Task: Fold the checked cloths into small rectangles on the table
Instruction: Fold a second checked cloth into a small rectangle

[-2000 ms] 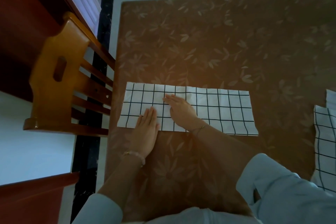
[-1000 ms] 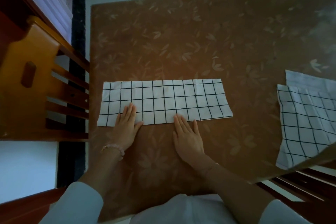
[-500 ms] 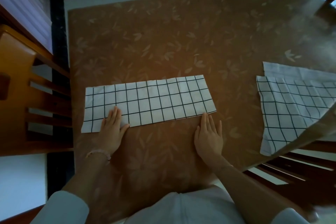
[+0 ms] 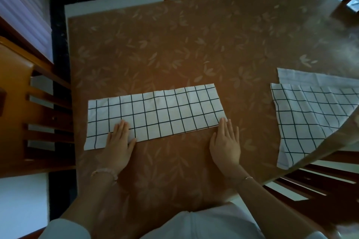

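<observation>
Head view: you are pressing the folded cloth strip (image 4: 155, 114) flat, left hand (image 4: 118, 144) and right hand (image 4: 225, 144) straight-fingered, gripping nothing; the next move is probably calling for lifting one end across.

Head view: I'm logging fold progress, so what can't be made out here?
Head view only:
- Long checked cloth: layer count hidden beneath its own top layer.
- Second checked cloth: right part cut off by the frame edge.
- Pale cloth behind it: mostly covered, pattern unclear.

R hand (image 4: 225, 141) slid along checked cloth (image 4: 155, 114), mid to near-right corner. L hand (image 4: 119, 139) drew back to near edge.
</observation>
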`<state>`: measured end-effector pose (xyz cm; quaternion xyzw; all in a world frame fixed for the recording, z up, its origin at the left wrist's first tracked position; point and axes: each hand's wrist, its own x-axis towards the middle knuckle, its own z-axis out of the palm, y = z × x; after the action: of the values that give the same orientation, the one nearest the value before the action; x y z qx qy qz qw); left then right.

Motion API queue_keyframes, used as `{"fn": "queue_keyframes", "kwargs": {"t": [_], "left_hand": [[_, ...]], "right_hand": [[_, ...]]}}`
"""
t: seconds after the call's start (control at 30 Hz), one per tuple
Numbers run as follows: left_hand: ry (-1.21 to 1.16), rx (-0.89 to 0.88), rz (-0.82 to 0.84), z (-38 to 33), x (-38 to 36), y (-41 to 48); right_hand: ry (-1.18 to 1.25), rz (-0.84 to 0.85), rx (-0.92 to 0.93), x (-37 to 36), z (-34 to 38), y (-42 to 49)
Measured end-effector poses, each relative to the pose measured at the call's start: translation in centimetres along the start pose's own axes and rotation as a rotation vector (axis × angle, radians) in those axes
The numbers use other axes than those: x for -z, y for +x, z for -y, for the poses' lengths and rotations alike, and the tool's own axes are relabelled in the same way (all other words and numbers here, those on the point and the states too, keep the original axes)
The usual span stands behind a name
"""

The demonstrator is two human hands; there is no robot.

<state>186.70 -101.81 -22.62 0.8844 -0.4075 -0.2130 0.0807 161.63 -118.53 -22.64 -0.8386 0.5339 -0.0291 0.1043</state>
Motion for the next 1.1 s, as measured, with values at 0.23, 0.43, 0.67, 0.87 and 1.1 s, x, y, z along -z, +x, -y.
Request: {"fn": "queue_keyframes", "kwargs": {"t": [0.23,0.43,0.67,0.87,1.1], "left_hand": [[0.027,-0.267,-0.057,-5.0,-1.3,-0.8],[0.133,-0.304,-0.033,-5.7,-2.4,-0.9],[0.209,-0.255,-0.237,-2.7,-0.3,-0.4],[0.217,-0.146,-0.267,0.1,0.2,-0.4],[0.260,-0.217,-0.393,-1.6,-0.1,-1.7]], "right_hand": [[0.084,0.129,0.420,-0.5,6.8,0.1],[0.119,0.163,0.521,-1.9,10.1,0.0],[0.046,0.114,0.601,-2.6,9.1,0.9],[0.113,0.024,0.598,-3.5,9.2,0.8],[0.265,-0.088,0.654,-2.6,10.5,-0.5]]}}
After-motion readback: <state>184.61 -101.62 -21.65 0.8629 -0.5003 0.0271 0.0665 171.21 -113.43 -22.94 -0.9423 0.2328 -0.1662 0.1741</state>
